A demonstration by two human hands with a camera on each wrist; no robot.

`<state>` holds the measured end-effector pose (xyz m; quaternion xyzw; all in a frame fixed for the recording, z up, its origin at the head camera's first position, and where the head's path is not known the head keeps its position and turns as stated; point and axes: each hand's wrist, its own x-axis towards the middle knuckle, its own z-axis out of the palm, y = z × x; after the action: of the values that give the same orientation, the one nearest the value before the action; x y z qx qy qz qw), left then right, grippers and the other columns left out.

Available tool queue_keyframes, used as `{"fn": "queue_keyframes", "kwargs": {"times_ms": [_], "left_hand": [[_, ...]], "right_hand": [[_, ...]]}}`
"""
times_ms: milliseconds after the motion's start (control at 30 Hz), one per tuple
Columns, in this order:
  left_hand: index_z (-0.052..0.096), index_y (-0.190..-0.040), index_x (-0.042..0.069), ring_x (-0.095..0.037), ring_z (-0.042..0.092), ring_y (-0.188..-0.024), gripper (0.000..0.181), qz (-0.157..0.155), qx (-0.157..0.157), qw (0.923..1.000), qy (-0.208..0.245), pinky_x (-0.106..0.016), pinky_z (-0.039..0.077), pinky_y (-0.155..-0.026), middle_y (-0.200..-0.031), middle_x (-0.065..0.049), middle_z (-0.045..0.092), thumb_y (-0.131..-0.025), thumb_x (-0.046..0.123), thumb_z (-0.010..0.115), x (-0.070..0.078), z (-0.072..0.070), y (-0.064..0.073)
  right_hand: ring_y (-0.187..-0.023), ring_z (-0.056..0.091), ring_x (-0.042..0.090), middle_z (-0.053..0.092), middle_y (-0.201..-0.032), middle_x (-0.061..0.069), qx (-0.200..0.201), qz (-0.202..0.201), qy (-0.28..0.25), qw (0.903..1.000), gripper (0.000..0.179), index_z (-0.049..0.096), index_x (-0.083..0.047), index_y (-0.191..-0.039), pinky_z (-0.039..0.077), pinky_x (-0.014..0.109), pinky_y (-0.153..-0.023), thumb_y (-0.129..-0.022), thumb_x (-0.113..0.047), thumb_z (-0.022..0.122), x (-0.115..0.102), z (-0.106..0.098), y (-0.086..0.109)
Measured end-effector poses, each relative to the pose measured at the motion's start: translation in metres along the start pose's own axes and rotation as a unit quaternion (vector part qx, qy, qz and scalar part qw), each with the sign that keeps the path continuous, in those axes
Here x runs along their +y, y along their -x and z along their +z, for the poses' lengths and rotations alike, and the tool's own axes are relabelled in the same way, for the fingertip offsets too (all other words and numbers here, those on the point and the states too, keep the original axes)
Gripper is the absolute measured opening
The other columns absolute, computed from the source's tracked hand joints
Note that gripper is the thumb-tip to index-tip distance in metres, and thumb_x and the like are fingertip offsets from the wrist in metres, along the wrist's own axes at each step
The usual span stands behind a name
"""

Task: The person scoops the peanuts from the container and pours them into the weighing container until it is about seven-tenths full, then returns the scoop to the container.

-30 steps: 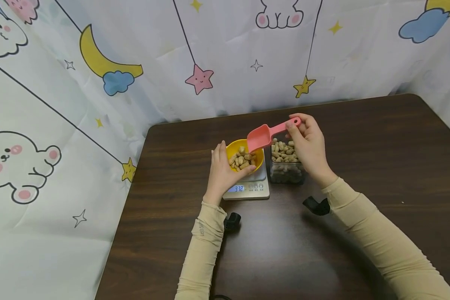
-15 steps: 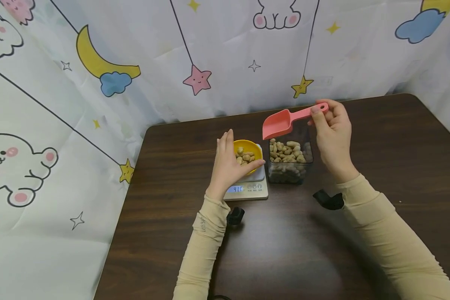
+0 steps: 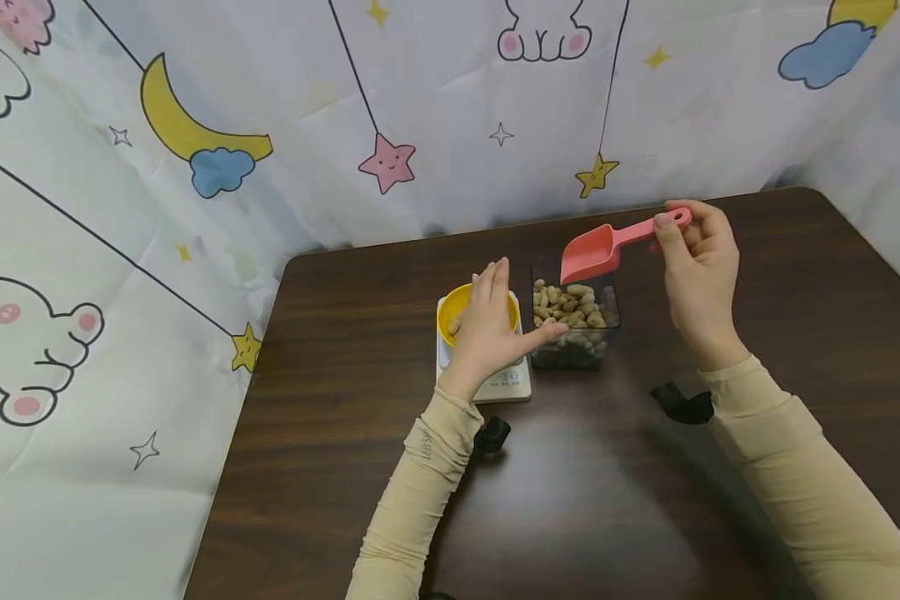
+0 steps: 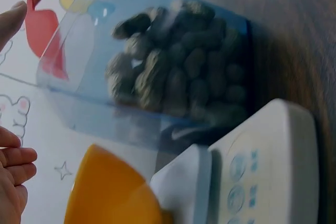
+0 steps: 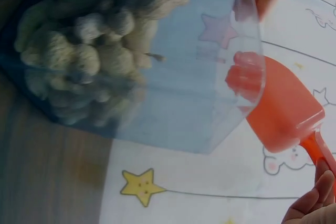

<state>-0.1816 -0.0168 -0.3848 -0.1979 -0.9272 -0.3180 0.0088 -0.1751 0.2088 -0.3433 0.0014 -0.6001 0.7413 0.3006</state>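
Pinching the pink scoop [image 3: 591, 254] near the end of its handle with the right grip [image 3: 703, 279], presumably to leave room for tipping the blade. Holding it apparently empty by the far rim of the clear container [image 3: 570, 357], over or just behind, hard to tell which, likely to stay close to the peanuts [image 3: 567, 307] inside. Hovering with the left grip [image 3: 490, 327], loosely spread and holding nothing, above the yellow bowl [image 4: 113, 192], with the thumb toward the container; apart from the bowl in the left wrist view, perhaps to avoid pressing on the scale [image 3: 510, 389] beneath. Set close together on the counter [image 3: 345, 350], probably to shorten the carry from container to bowl
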Motion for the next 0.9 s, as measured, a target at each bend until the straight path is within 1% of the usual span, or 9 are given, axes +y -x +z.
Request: {"fn": "queue_keyframes", "kwargs": {"times_ms": [167, 233, 300, 367, 467, 600, 667, 800, 900], "left_hand": [[0.009, -0.151, 0.015, -0.022, 0.010, -0.147, 0.108, 0.019, -0.007, 0.9998, 0.001, -0.044, 0.014, -0.120, -0.158, -0.004, 0.013, -0.073, 0.067, 0.062, 0.005, 0.011, -0.002], [0.009, -0.151, 0.014, -0.022, 0.011, -0.147, 0.107, 0.023, -0.008, 0.9997, 0.004, -0.042, 0.013, -0.120, -0.158, -0.005, 0.014, -0.074, 0.066, 0.063, 0.006, 0.015, -0.003], [0.010, -0.151, 0.014, -0.022, 0.012, -0.146, 0.106, 0.024, -0.010, 0.9997, 0.001, -0.041, 0.013, -0.121, -0.157, -0.005, 0.015, -0.074, 0.066, 0.062, 0.006, 0.019, -0.004], [0.011, -0.151, 0.012, -0.023, 0.013, -0.146, 0.106, 0.025, -0.011, 0.9996, 0.001, -0.041, 0.012, -0.121, -0.157, -0.007, 0.016, -0.074, 0.066, 0.062, 0.006, 0.022, -0.005], [0.012, -0.150, 0.011, -0.023, 0.015, -0.146, 0.106, 0.020, -0.016, 0.9997, 0.002, -0.042, 0.014, -0.120, -0.157, -0.007, 0.017, -0.074, 0.066, 0.062, 0.005, 0.026, -0.007], [0.015, -0.150, 0.010, -0.022, 0.016, -0.146, 0.105, 0.017, -0.019, 0.9997, -0.003, -0.042, 0.014, -0.120, -0.156, -0.006, 0.019, -0.075, 0.067, 0.061, 0.004, 0.029, -0.008], [0.018, -0.149, 0.009, -0.021, 0.017, -0.145, 0.103, 0.019, -0.018, 0.9996, -0.010, -0.041, 0.013, -0.120, -0.155, -0.006, 0.022, -0.075, 0.067, 0.060, 0.003, 0.030, -0.009], [0.022, -0.148, 0.008, -0.020, 0.020, -0.145, 0.100, 0.022, -0.015, 0.9995, -0.019, -0.038, 0.010, -0.121, -0.154, -0.006, 0.026, -0.076, 0.066, 0.060, 0.003, 0.030, -0.009], [0.025, -0.147, 0.007, -0.020, 0.021, -0.144, 0.099, 0.026, -0.010, 0.9994, -0.019, -0.036, 0.009, -0.121, -0.153, -0.007, 0.029, -0.076, 0.065, 0.062, 0.003, 0.030, -0.009]], "right_hand": [[-0.066, 0.054, 0.009, 0.062, -0.083, -0.001, -0.003, 0.003, 0.053, 0.9986, 0.025, 0.060, -0.005, -0.110, 0.045, 0.014, -0.061, -0.086, -0.012, 0.065, 0.008, -0.006, 0.004], [-0.067, 0.055, 0.007, 0.062, -0.083, -0.003, -0.011, 0.002, 0.072, 0.9973, 0.025, 0.060, -0.005, -0.110, 0.046, 0.014, -0.062, -0.087, -0.011, 0.064, 0.010, -0.006, 0.007], [-0.068, 0.055, 0.005, 0.061, -0.083, -0.006, -0.024, 0.000, 0.105, 0.9942, 0.025, 0.059, -0.005, -0.112, 0.047, 0.013, -0.064, -0.088, -0.011, 0.062, 0.011, -0.005, 0.010], [-0.070, 0.055, 0.003, 0.061, -0.082, -0.009, -0.039, -0.002, 0.148, 0.9882, 0.027, 0.058, -0.003, -0.115, 0.044, 0.012, -0.062, -0.089, -0.011, 0.060, 0.010, -0.003, 0.014], [-0.071, 0.054, 0.001, 0.060, -0.081, -0.014, -0.054, -0.002, 0.195, 0.9793, 0.027, 0.058, -0.003, -0.116, 0.042, 0.011, -0.061, -0.091, -0.014, 0.059, 0.008, 0.000, 0.019], [-0.071, 0.054, 0.000, 0.059, -0.081, -0.017, -0.057, 0.005, 0.232, 0.9711, 0.028, 0.059, -0.007, -0.117, 0.041, 0.012, -0.060, -0.091, -0.017, 0.060, 0.018, -0.003, 0.018], [-0.071, 0.053, -0.001, 0.058, -0.081, -0.020, -0.059, 0.000, 0.257, 0.9646, 0.029, 0.059, -0.009, -0.118, 0.041, 0.012, -0.060, -0.091, -0.019, 0.060, 0.025, -0.007, 0.017], [-0.067, 0.049, -0.001, 0.055, -0.080, -0.022, -0.074, -0.045, 0.309, 0.9472, 0.030, 0.060, -0.010, -0.119, 0.039, 0.010, -0.057, -0.091, -0.021, 0.060, 0.035, -0.011, 0.017], [-0.065, 0.047, -0.001, 0.053, -0.081, -0.022, -0.088, -0.082, 0.325, 0.9381, 0.029, 0.061, -0.009, -0.118, 0.038, 0.009, -0.057, -0.091, -0.020, 0.059, 0.038, -0.012, 0.018]]}}
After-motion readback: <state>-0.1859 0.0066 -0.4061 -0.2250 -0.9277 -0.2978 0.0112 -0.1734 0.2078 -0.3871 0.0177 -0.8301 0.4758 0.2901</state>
